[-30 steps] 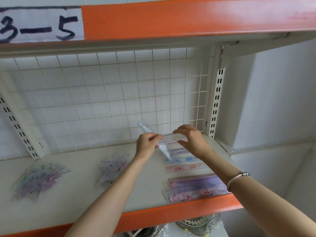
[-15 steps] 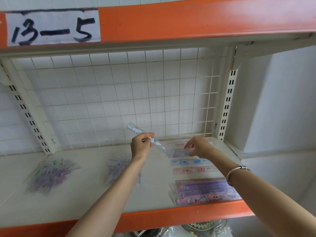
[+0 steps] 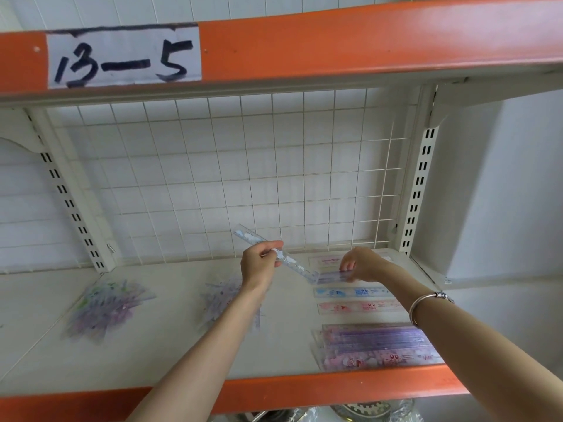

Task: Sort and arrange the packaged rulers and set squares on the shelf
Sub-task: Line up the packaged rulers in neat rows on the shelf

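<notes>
- Hands: a second ago they were together at mid-shelf, sharing two rulers. Now they are apart, each with its own ruler.
- Left hand (image 3: 259,266): fingers and thumb pinch the blue ruler (image 3: 298,267) near its middle. It is held in the air at a slant, far end up toward the wire grid, near end dipping toward the row. It has not moved much since the hands split.
- Right hand (image 3: 365,263): it has moved right and down, and its fingers curl over the purple ruler (image 3: 330,276), holding it down on the shelf (image 3: 170,345). The picture is blurred here, so I cannot tell whether the ruler lies fully flat yet.
- Row (image 3: 359,307): the purple ruler goes crosswise into the right-hand row, behind a blue one and a pink one and in front of a pink one at the back. A stack (image 3: 377,345) of purple packs lies at the front edge.
- Set squares: the left pile (image 3: 103,306) and the middle pile (image 3: 217,300) lie loose and untouched, the middle one partly behind my left arm.
- Meaning, as I judge it: the pair is split, one ruler is nearly placed, and the blue ruler is next. The set squares are yet to be sorted.
</notes>
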Tool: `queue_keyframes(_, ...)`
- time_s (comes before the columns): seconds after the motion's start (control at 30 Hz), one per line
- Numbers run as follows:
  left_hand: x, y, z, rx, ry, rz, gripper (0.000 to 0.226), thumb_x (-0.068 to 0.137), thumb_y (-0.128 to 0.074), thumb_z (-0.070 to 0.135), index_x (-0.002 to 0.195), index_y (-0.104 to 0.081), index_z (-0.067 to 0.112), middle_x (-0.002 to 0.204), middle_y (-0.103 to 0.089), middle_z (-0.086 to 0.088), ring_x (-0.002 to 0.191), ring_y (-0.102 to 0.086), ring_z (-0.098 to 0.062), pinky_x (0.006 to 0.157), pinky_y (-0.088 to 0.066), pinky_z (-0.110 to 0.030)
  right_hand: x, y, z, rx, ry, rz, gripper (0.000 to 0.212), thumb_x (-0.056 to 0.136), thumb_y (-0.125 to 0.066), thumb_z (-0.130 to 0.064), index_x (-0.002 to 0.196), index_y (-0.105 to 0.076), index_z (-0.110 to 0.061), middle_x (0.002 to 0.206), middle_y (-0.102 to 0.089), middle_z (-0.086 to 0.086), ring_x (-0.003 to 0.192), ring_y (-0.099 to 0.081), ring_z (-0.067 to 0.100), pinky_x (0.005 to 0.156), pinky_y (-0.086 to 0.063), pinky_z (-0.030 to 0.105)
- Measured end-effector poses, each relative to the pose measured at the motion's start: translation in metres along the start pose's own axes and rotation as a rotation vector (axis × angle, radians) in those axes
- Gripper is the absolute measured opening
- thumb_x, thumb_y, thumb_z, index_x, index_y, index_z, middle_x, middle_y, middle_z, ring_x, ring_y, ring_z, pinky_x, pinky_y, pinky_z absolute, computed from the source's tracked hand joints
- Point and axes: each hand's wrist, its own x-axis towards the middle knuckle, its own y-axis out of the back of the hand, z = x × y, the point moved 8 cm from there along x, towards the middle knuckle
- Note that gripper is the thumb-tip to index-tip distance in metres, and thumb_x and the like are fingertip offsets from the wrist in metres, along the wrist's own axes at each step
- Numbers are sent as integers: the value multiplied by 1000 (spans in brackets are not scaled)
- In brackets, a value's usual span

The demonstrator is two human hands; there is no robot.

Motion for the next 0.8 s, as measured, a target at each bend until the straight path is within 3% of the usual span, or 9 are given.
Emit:
queue_keyframes(0.13,-3,-8,-1,-44,29,-25,35,91,-44,-8,89,-71,15,96,-67,-2,78,-62,-9,75,-53,-17,-6,5,-1,66,0,73,31,79,-72,-5,110,-66,-8,112,-66,7,102,-59,18,92,-46,25)
queue_keyframes(0.27,-4,-20,-3,-68,37,-56,33,90,-47,-8,90,-71,13,92,-68,-4,75,-62,-10,83,-55,-26,-21,28,-20,363,40,257,18,84,-69,-12,102,-70,-11,102,-70,4,90,-62,12,82,-48,17)
queue_keyframes(0.37,-8,-32,-4,-88,32,-73,26,87,-51,-8,93,-72,7,85,-69,-3,77,-63,-14,84,-55,-27,-35,32,-46,500,104,240,19,80,-74,-22,97,-71,-13,91,-71,0,84,-64,10,74,-48,14)
queue_keyframes(0.5,-16,-49,-3,-121,30,-136,28,89,-53,-8,99,-68,13,92,-70,-9,82,-66,-15,76,-55,-18,-48,30,-63,412,156,266,27,74,-79,-18,98,-70,-15,87,-66,-1,75,-58,7,69,-46,11)
queue_keyframes(0.63,-18,-55,-4,-99,28,-136,34,86,-58,-6,103,-65,23,86,-73,-11,65,-69,-8,81,-57,-30,-56,29,-62,325,130,287,34,70,-83,-21,100,-68,-14,82,-61,-5,71,-56,8,72,-49,20)
queue_keyframes(0.8,-20,-62,4,-55,-17,-194,28,87,-65,5,110,-62,22,82,-73,-7,73,-72,-16,84,-56,-30,-57,33,-53,310,82,336,25,76,-71,-13,101,-71,-13,88,-68,0,72,-58,11,65,-47,19)
